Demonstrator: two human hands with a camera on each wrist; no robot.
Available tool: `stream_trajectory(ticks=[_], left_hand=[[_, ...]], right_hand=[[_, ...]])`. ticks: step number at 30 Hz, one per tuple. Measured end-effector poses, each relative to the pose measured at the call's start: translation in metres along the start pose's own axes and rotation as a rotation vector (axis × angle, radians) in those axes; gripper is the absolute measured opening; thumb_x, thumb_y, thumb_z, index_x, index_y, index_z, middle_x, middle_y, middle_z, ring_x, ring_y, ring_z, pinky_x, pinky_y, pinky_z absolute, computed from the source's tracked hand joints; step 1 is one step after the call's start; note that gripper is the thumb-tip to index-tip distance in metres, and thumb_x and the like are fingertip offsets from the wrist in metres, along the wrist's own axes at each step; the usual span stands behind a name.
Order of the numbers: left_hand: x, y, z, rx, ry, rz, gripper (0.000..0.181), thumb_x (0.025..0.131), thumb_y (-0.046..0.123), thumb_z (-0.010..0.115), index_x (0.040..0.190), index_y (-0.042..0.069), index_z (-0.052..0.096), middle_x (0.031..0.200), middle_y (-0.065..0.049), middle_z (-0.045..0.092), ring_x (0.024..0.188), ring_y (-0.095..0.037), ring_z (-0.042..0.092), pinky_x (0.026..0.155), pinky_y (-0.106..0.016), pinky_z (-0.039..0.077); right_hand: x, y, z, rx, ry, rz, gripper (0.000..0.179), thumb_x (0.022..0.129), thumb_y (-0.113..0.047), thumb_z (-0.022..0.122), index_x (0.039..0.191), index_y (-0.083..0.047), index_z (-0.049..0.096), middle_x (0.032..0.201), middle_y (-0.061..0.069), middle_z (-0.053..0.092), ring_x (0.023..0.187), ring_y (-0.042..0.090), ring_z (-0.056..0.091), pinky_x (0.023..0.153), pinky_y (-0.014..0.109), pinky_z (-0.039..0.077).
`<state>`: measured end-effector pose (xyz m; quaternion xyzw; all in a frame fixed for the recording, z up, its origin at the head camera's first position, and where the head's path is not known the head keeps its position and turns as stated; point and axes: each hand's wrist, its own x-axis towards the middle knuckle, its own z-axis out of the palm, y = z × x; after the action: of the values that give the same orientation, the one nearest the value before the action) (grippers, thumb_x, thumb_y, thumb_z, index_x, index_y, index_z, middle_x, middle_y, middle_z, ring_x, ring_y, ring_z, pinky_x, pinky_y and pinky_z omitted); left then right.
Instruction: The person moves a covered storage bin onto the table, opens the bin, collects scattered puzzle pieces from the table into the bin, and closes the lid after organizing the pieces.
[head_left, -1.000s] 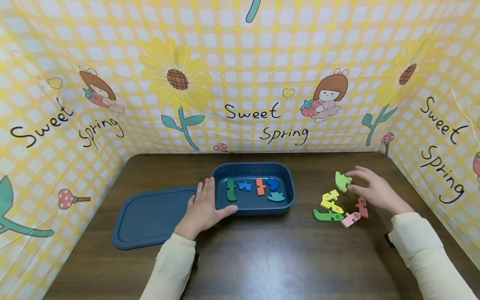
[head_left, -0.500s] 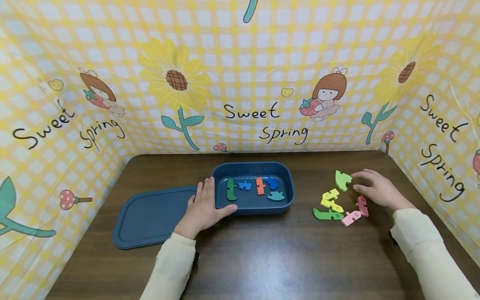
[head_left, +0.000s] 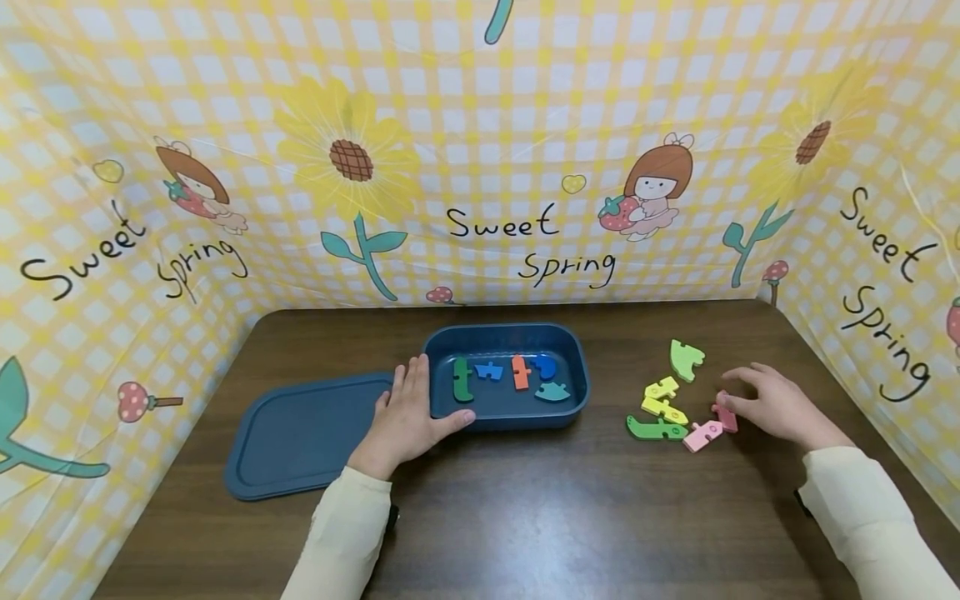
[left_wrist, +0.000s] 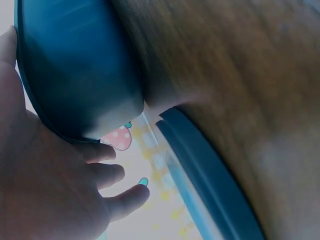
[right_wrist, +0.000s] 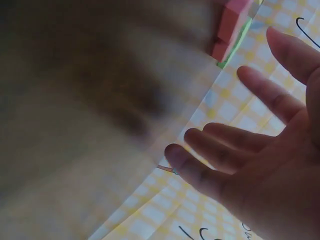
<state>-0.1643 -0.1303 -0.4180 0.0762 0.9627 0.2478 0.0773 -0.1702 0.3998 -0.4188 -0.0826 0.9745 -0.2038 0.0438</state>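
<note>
My left hand (head_left: 408, 417) rests with straight fingers along the left end of a dark blue box (head_left: 517, 421), its thumb over the front rim. In the left wrist view the palm lies against the box wall (left_wrist: 80, 75). Inside the box lie several coloured puzzle pieces, among them a green piece (head_left: 461, 382) and an orange piece (head_left: 520, 372). My right hand (head_left: 772, 404) hovers beside a red puzzle piece (head_left: 724, 418), its thumb overlapping it in the head view. In the right wrist view the fingers are loosely spread, apart from the red piece (right_wrist: 227, 30), holding nothing.
Left of the red piece lie a pink piece (head_left: 702, 436), a green curved piece (head_left: 655, 430), yellow pieces (head_left: 663, 410) and a light green piece (head_left: 683, 361). The box lid (head_left: 300, 437) lies flat at the left. A checked cloth (head_left: 480, 167) surrounds the table.
My right hand has let go of the light green piece, now lying at the back of the group, and moved right and toward the red piece. The left hand stays put.
</note>
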Motion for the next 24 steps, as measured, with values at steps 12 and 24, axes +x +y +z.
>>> stream_trajectory(ticks=[12,24], left_hand=[[-0.002,0.002,-0.002,-0.004,-0.005,-0.004,0.126,0.081,0.081,0.059,0.162,0.004,-0.001,0.168,-0.019,0.003,0.152,-0.041,-0.002,0.114,-0.068,0.008],[-0.001,0.002,-0.001,0.003,-0.003,0.002,0.125,0.082,0.08,0.059,0.162,0.004,0.0,0.168,-0.019,0.003,0.152,-0.041,-0.002,0.114,-0.068,0.008]], right_hand=[[-0.018,0.003,0.002,-0.063,0.028,-0.007,0.049,0.088,-0.028,0.079,0.118,0.008,0.062,0.121,0.039,0.054,0.112,0.057,0.05,0.089,0.07,0.04],[-0.018,0.008,0.002,-0.087,0.021,0.026,0.032,0.086,-0.03,0.08,0.088,-0.002,0.066,0.089,0.016,0.06,0.083,0.034,0.055,0.07,0.05,0.046]])
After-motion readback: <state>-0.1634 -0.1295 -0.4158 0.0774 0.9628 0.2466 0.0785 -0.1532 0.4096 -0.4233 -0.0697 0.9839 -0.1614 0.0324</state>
